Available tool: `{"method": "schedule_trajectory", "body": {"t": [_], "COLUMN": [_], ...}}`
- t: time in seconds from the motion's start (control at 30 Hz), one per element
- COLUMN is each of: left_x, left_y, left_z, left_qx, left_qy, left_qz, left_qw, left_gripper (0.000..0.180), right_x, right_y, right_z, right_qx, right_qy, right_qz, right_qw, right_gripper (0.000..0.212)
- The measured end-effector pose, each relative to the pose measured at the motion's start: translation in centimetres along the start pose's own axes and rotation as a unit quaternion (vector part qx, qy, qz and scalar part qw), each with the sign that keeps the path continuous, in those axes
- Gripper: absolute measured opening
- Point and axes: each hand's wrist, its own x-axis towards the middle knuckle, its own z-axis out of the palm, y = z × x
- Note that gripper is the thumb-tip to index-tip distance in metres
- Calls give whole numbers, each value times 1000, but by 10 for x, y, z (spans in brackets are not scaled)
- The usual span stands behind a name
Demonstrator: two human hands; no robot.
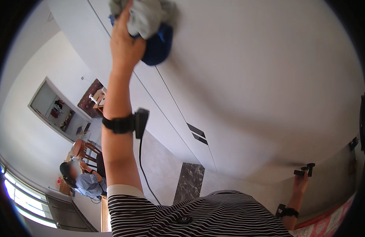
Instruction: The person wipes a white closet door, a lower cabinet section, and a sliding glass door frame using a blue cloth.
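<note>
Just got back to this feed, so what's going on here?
A person in a striped shirt has their left hand raised ahead of them, holding a bundle of grey and blue cloth up at a large white panel. Whether the cloth touches it is hard to tell. The right hand is low, at a black handle; its exact grip is too small to make out. Off to the left, another person is near a round stool.
</note>
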Motion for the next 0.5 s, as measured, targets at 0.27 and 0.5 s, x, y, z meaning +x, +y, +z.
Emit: {"method": "schedule_trajectory", "body": {"t": [0.27,0.5], "left_x": [-120,-299], "left_y": [42,111], "left_z": [34,43], "left_qx": [19,-54], "left_qy": [0,-158], "left_qz": [-54,-162], "left_qw": [998,973], "left_gripper": [74,65], "right_x": [-11,-1], "right_y": [-1,2], "right_z": [16,5], "right_qx": [-2,-1], "right_qy": [-2,58], "right_qz": [-38,-43], "right_qw": [999,997], "right_gripper": [33,34]}}
